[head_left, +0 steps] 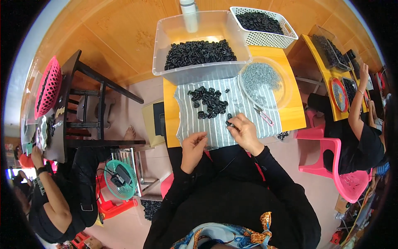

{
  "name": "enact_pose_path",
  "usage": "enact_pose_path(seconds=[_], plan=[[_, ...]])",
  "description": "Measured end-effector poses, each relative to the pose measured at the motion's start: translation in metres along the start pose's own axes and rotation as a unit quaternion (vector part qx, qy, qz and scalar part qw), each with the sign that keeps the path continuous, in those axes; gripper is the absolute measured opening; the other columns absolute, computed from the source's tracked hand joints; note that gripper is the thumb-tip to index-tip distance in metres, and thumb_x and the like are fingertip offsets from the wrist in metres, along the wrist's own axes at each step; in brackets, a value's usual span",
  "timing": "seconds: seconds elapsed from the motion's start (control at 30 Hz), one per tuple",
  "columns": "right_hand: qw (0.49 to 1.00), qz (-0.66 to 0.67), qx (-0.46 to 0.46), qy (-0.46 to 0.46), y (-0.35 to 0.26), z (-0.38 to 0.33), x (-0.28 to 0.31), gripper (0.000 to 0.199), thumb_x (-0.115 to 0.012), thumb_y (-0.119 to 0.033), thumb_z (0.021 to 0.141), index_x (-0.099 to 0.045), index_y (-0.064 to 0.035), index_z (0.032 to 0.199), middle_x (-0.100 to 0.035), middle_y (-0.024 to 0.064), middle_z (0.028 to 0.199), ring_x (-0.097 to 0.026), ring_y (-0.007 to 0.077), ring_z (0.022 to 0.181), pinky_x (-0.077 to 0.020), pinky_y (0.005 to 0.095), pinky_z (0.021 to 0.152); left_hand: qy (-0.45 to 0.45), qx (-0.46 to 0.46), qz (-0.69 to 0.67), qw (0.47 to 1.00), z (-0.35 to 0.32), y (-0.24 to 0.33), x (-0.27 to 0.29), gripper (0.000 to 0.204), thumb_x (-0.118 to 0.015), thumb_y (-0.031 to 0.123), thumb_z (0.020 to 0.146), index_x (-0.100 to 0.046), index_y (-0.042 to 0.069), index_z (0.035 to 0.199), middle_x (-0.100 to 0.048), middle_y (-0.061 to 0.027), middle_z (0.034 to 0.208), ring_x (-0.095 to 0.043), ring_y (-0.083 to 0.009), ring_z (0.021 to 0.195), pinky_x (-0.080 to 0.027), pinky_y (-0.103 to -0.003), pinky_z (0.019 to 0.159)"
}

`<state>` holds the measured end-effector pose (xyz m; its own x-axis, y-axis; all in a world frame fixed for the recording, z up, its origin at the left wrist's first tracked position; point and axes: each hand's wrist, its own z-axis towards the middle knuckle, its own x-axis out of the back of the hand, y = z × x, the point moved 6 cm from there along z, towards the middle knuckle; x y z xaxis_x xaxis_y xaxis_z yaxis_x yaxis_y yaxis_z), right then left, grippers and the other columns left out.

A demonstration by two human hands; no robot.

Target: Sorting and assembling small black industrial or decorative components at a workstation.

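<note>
R hand (245,132) pinching small blk rounded plastic-looking pc. (228,123) over grey-&-white striped cloth (190,123); L hand (193,150): fingers curled, hold unclear.

Orange-brown wood-panelled wall (120,41) and pale pink tiled floor (286,159)
A yellow wooden surface (297,118) stands by the wall; to its left, a dark wooden table (68,89) with straight legs and a red plastic stool (110,211); to its right, a bright pink plastic chair (315,133) and a second yellow wooden tabletop (326,85)
</note>
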<state>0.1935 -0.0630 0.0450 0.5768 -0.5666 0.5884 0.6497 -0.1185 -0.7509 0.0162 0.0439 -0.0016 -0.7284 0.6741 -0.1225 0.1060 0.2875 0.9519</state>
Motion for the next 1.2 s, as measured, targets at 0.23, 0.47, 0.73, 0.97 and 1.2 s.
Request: enact_pose_path(seconds=[0.23, 0.47, 0.73, 0.97, 1.2], plan=[[0.994, -0.102, 0.04, -0.008, -0.004, 0.006, -0.007, 0.014, -0.064, -0.004, 0.075, -0.062, -0.0028, 0.089, -0.05, 0.0125, 0.082, -0.055, 0.0334, 0.068, -0.0463, 0.0397, 0.06, -0.015, 0.01, 0.02, 1.0, 0.002, 0.004, -0.014, 0.022, -0.06, 0.006, 0.086, -0.062, -0.002, 0.106, -0.062, -0.0035, 0.082, -0.057, -0.0079, 0.067, -0.046, -0.021, 0.06], [0.914, 0.338, -0.224, -0.024, 0.024, 0.0, -0.017, 0.006, -0.06, -0.006, 0.088, -0.064, -0.0008, 0.086, -0.058, -0.003, 0.069, -0.05, 0.0038, 0.06, -0.0375, 0.02, 0.051, -0.026, 0.049, -0.058, 0.997, 0.01, 0.012, -0.045, 0.025, -0.06, 0.006, 0.087, -0.061, -0.001, 0.11, -0.063, -0.0026, 0.084, -0.057, -0.0074, 0.067, -0.046, -0.02, 0.059], [0.811, 0.489, -0.322, -0.019, 0.015, -0.021, -0.027, 0.005, -0.063, -0.007, 0.086, -0.067, -0.0041, 0.087, -0.059, -0.0032, 0.068, -0.048, 0.0022, 0.056, -0.0333, 0.0171, 0.047, -0.046, -0.013, -0.143, 0.989, 0.023, 0.008, -0.065, 0.023, -0.062, 0.005, 0.086, -0.063, 0.001, 0.108, -0.063, -0.0024, 0.085, -0.056, -0.0068, 0.066, -0.044, -0.019, 0.057], [0.89, 0.389, -0.237, -0.028, 0.016, -0.019, -0.021, 0.004, -0.063, -0.003, 0.085, -0.066, -0.0017, 0.084, -0.062, 0.0012, 0.072, -0.052, 0.0063, 0.059, -0.0388, 0.0203, 0.051, -0.033, -0.012, -0.113, 0.993, 0.025, 0.001, -0.062, 0.015, -0.062, 0.003, 0.084, -0.064, 0.0, 0.099, -0.063, -0.0024, 0.08, -0.056, -0.0068, 0.064, -0.045, -0.021, 0.055], [0.986, -0.161, -0.014, 0.046, 0.0, 0.034, 0.003, 0.007, -0.064, -0.007, 0.078, -0.063, -0.0005, 0.081, -0.055, 0.0135, 0.077, -0.059, 0.0297, 0.068, -0.0449, 0.0386, 0.056, -0.01, -0.025, -0.029, 0.999, 0.039, 0.009, -0.044, 0.016, -0.062, -0.001, 0.081, -0.064, -0.001, 0.097, -0.062, -0.0024, 0.077, -0.055, -0.0074, 0.064, -0.044, -0.021, 0.056]])
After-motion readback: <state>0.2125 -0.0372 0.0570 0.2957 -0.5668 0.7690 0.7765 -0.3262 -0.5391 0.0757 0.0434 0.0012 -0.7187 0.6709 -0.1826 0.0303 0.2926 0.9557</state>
